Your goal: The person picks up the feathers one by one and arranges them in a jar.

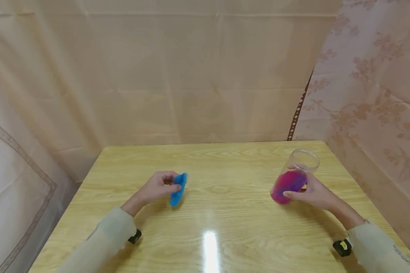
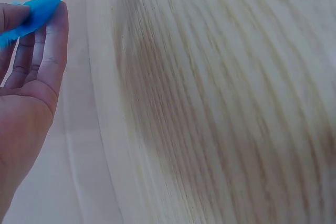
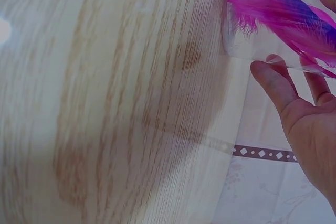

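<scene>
Between its thumb and fingers, my left hand (image 1: 160, 185) pinches a bright blue feather (image 1: 178, 190) just above the table, left of centre. In the left wrist view the same feather (image 2: 46, 8) lies across the fingers under the thumb. At the right, my right hand (image 1: 317, 191) grips a clear, open-topped cylindrical container (image 1: 305, 158), which tilts away toward the back right. Pink and purple feathers (image 1: 288, 185) are inside it; the right wrist view shows these feathers (image 3: 278, 11) through the clear wall, near the container's bottom.
Both hands work over a light wood-grain table (image 1: 222, 167). A beige cloth (image 1: 198, 76) hangs behind it, and a floral cloth (image 1: 372, 106) hangs along the right side. Light glares off the tabletop near the front.
</scene>
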